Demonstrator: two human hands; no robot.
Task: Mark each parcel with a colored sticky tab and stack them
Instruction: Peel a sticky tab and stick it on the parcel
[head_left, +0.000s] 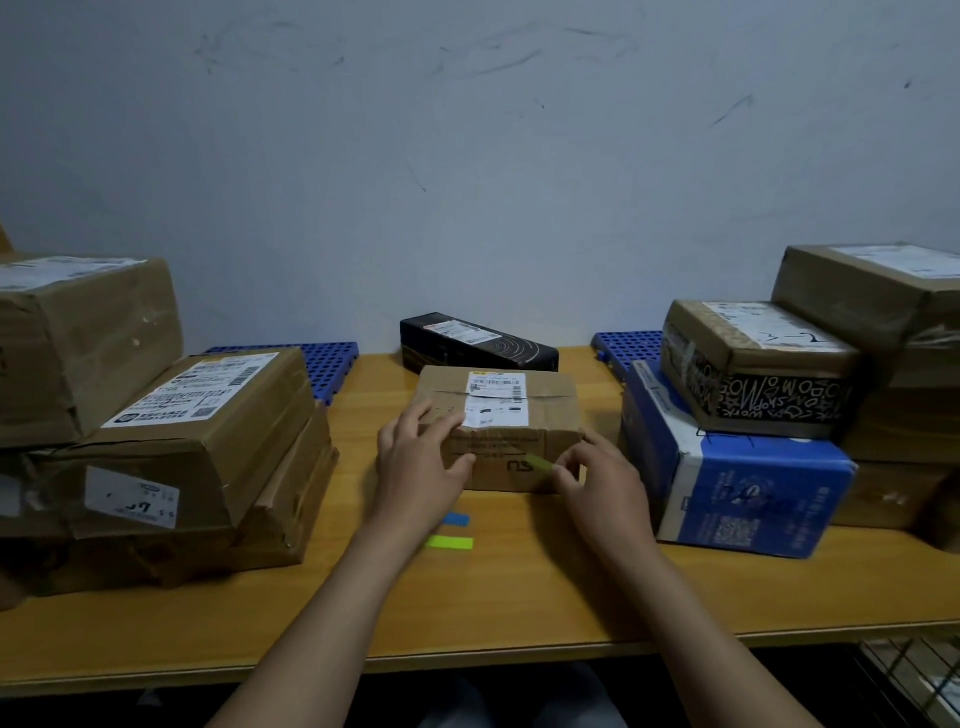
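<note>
Parcel of brown cardboard (498, 431) sat at the middle of the wooden table (519, 597), a white shipping label on its top. The left grip (421, 462), a bare hand, rested on the parcel's near left corner with the fingers spread and fairly straight over the top edge and the thumb against the front face. The right grip (597, 478) was pinched on a green sticky tab (540, 464) between thumb and forefinger. It held the tab at the parcel's front face; whether the tab was stuck down could not be told.

Just in front of the parcel a blue tab (457, 518) and a yellow-green tab (451, 543) lay flat on the table, beside the left forearm. A long black box (478, 343) lay behind the parcel by the wall. Stacked cardboard boxes (182, 441) stood at the left. At the right, a box with patterned black tape (753, 369) sat on a blue-and-white box (737, 483).
</note>
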